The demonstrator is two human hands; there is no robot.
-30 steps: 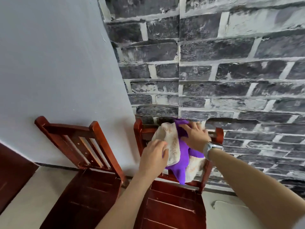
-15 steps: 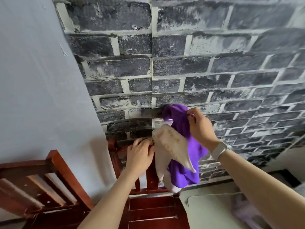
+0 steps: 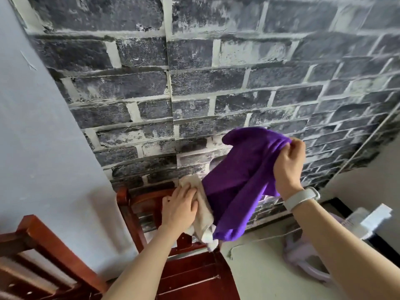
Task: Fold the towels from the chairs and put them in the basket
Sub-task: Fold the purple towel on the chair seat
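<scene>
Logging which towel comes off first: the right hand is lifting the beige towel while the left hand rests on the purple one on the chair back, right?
The colours are swapped. In the head view the right hand lifts the purple towel, and the left hand rests on the beige towel at the chair back.

This is looking like a room in a home. 2 red-brown wooden chairs [image 3: 151,213] are standing by a plain pale wall [image 3: 43,148]. Dark brick wallpaper [image 3: 216,83] is covering the other wall, and a light purple plastic basket [image 3: 303,256] is sitting on the floor [image 3: 259,267].
</scene>
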